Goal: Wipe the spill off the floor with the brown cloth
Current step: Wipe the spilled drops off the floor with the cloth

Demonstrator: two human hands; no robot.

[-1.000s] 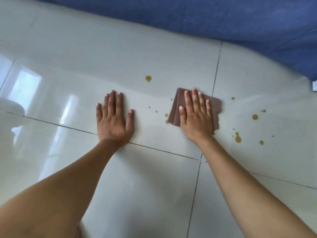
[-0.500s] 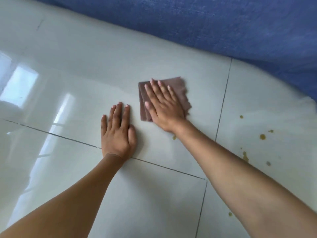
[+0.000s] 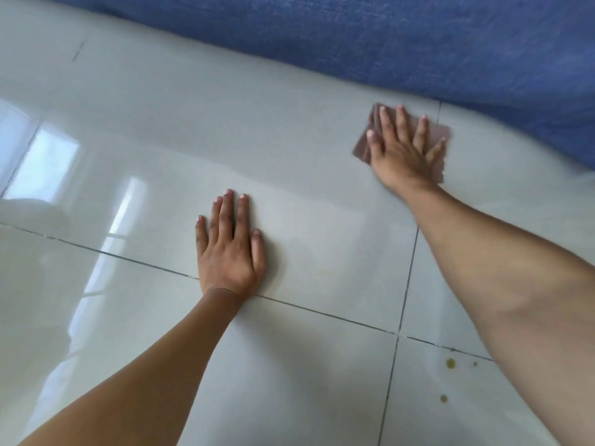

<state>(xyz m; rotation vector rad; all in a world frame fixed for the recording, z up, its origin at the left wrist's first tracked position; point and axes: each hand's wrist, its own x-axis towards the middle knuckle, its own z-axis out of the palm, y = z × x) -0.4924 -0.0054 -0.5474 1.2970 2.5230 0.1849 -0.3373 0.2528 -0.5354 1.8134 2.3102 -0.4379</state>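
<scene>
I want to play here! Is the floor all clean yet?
Not yet. The tile by the left hand looks clean. The right hand is pressing the brown cloth flat near the blue fabric. Brown drops under that arm still need wiping.

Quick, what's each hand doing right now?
Left hand: open, flat on the floor, holding nothing.
Right hand: open, fingers spread, pressing the brown cloth down.

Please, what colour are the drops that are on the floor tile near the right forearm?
Yellowish-brown, amber-like drops, seen in the head view, the only one here.
</scene>
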